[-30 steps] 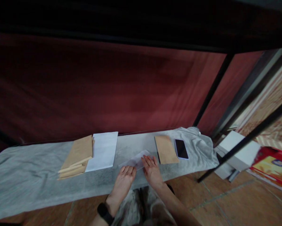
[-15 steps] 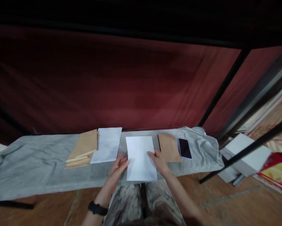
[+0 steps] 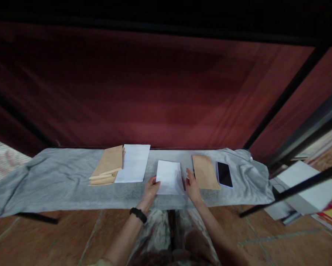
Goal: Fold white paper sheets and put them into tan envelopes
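A white sheet of paper (image 3: 169,176) lies flat on the grey cloth-covered table (image 3: 57,177), straight in front of me. My left hand (image 3: 151,186), a black watch on its wrist, pinches the sheet's lower left edge. My right hand (image 3: 192,184) rests against the sheet's right edge with its fingers stretched out. Just right of that hand lies a single brown envelope (image 3: 205,171).
A stack of brown envelopes (image 3: 107,166) and a pile of white sheets (image 3: 134,162) lie left of the sheet. A black phone (image 3: 225,174) lies beside the single envelope. Red curtain behind the table. A black metal bar (image 3: 293,190) and white boxes (image 3: 307,184) at right, tile floor below.
The sheet, folded small under my hands a second ago, was opened out and held by both sides; it now lies flat farther back on the table. The camera view has shifted left.
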The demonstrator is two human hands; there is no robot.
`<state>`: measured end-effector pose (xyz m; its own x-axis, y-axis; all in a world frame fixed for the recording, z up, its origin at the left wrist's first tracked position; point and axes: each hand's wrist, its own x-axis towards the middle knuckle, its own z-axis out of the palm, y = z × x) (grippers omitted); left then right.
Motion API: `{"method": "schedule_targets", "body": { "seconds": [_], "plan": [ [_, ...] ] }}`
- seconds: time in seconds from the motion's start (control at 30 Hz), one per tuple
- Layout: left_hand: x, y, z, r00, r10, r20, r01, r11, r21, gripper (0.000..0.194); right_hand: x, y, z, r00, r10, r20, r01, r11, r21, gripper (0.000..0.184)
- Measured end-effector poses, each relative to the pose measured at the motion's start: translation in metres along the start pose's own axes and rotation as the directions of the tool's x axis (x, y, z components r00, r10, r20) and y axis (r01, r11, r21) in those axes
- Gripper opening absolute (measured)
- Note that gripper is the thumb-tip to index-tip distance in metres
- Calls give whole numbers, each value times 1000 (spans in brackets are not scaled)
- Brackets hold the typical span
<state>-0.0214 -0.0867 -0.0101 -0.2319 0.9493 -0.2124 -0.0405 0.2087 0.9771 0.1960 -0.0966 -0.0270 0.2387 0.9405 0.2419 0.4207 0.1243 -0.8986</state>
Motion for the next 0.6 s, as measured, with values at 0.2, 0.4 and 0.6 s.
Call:
{"method": "schedule_targets", "body": {
  "seconds": [0.2, 0.4, 0.6],
  "plan": [
    [2, -18, -1, 1000, 14, 2, -14, 998, 67, 34, -43, 32, -16, 888, -318, 332, 423, 848, -318, 80],
    [6, -20, -1, 999, 32, 18, -35, 978, 205, 43, -46, 22, -14, 826, -367, 428, 540, 733, -413, 72],
    [1, -7, -4, 933, 353, 65, -342, 820, 460, 51, -53, 15, 4, 814, -346, 467, 559, 684, -468, 54]
  ]
}}
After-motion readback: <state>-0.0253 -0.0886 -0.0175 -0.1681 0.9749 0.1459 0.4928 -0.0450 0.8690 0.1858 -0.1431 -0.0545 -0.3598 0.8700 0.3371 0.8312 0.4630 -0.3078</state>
